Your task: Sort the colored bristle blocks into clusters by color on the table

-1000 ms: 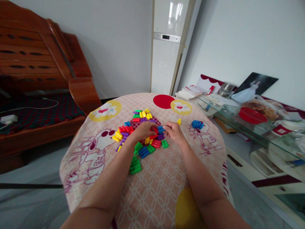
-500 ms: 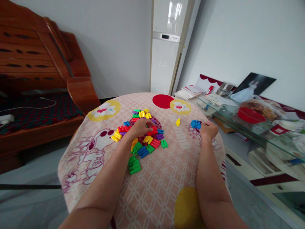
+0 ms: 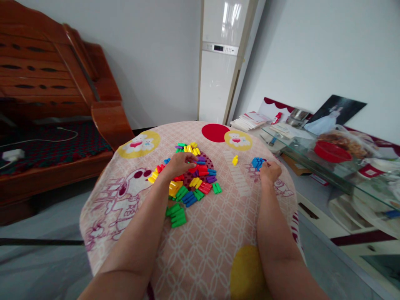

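Observation:
A heap of small coloured plastic pieces in red, yellow, green, blue and purple lies in the middle of a round table under a cartoon-print cloth. My left hand rests on the far part of the heap with its fingers curled and its fingertips on the pieces. My right hand sits at the right, fingers curled, pressed against a small cluster of blue pieces. What either hand holds is hidden. A single yellow piece lies between the heap and the blue cluster.
A wooden bench with a white charger and cable stands at the left. A tall white air conditioner is behind the table. A glass shelf at the right carries a red bowl, papers and a framed photo.
My right hand left the middle heap and went right to the blue cluster, where it stays. My left hand shifted slightly toward the far side of the heap.

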A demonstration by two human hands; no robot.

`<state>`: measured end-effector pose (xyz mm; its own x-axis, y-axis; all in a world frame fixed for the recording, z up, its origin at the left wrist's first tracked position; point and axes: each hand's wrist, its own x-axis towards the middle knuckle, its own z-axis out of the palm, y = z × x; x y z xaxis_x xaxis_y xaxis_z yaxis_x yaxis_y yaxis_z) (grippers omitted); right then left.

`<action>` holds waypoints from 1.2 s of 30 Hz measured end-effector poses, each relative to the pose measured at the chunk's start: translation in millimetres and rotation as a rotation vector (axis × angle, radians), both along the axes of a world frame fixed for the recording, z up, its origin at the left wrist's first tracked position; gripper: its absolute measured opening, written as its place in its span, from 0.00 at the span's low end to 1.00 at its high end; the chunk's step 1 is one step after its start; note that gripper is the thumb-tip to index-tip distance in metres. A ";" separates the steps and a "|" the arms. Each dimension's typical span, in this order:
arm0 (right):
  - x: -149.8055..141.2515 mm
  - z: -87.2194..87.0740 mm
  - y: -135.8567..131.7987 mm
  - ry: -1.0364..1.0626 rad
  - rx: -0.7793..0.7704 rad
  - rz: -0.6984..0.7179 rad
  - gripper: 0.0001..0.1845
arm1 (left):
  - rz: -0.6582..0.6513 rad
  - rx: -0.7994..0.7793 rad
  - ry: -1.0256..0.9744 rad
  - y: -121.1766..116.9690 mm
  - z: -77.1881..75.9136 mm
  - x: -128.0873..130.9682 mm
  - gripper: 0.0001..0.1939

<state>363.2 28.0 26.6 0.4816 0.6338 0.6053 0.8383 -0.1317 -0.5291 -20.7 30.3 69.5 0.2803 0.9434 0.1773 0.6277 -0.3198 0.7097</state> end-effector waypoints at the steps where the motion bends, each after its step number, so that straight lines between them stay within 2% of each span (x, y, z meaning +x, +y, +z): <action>1: -1.1 1.1 0.1 0.013 0.037 -0.035 0.15 | 0.021 -0.010 -0.025 0.6 -0.2 -3.0 0.19; 3: -6.5 4.5 0.2 0.071 0.095 -0.091 0.14 | 0.055 -0.025 -0.075 1.7 -0.2 -7.3 0.19; 5: -17.9 9.1 -0.2 0.114 0.111 -0.030 0.13 | 0.067 -0.030 -0.130 2.0 0.0 -7.8 0.20; 7: -36.7 14.1 -1.9 0.182 0.092 0.114 0.14 | 0.044 -0.034 -0.190 1.5 0.3 -3.8 0.20; 11: -86.3 21.8 -10.5 0.322 -0.023 0.517 0.16 | -0.039 -0.050 -0.228 -0.5 0.1 6.7 0.20; 13: -106.8 23.0 -15.8 0.309 -0.060 0.677 0.15 | -0.033 -0.046 -0.180 -0.6 -0.3 5.8 0.18; 15: -118.7 22.1 -19.3 0.267 -0.078 0.758 0.14 | 0.029 -0.024 -0.109 0.3 -0.3 -1.8 0.17; 20: -117.6 14.0 -16.7 0.226 -0.111 0.738 0.14 | 0.340 0.051 0.052 4.1 0.9 -39.7 0.16; 24: -112.4 8.1 -11.2 0.203 -0.122 0.694 0.13 | 0.641 0.072 0.047 5.3 -3.8 -66.3 0.20; 26: -112.3 6.3 -10.1 0.190 -0.133 0.693 0.13 | 0.723 0.093 0.041 6.0 -9.0 -73.8 0.23; 30: -113.6 4.3 -10.0 0.182 -0.146 0.697 0.14 | 0.725 0.063 0.170 9.4 -22.5 -76.1 0.23; 34: -113.8 4.2 -10.4 0.191 -0.153 0.702 0.14 | 0.597 -0.036 0.367 13.8 -33.8 -70.1 0.19; 36: -114.0 5.0 -10.9 0.191 -0.156 0.709 0.14 | 0.543 -0.042 0.393 15.3 -36.7 -68.0 0.20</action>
<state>249.2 17.1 31.6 0.0133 0.9027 0.4301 0.6454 0.3207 -0.6933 -88.8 45.6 32.7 -0.1995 0.9726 0.1191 0.9060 0.1368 0.4006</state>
